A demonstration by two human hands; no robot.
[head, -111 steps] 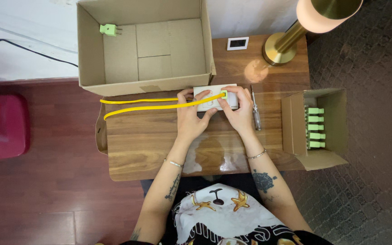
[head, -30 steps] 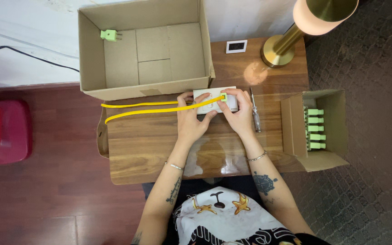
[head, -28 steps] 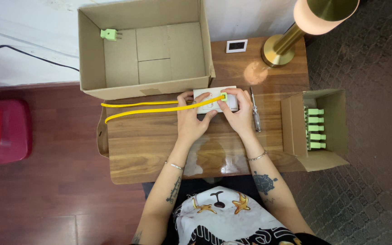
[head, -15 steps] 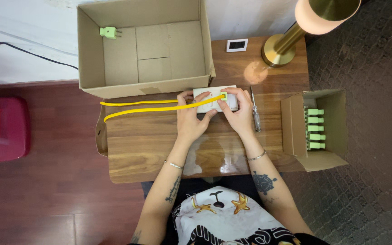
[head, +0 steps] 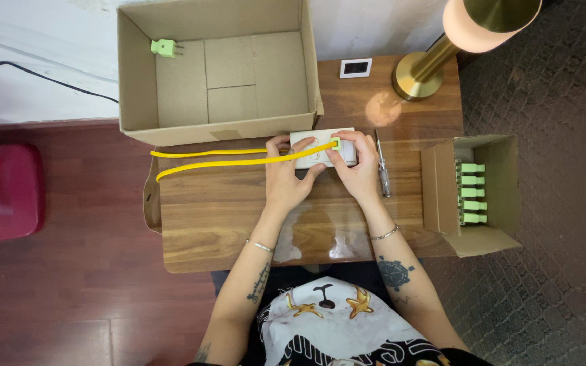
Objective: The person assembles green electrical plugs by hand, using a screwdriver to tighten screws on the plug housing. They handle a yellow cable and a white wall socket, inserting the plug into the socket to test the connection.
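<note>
A white power strip lies on the wooden table, near its far edge. My left hand grips its left end and the yellow cable that runs off to the left. On the strip's right part rests my right hand, fingers at a small green plug seated on its top. Much of the strip is hidden under both hands.
A large open cardboard box with one green plug inside stands behind the strip. A smaller box at the right holds several green plugs. A screwdriver, a brass lamp and a small white device stand nearby. A red object sits on the floor.
None of note: both hands stay on the power strip, with only slight finger shifts at the green plug.
</note>
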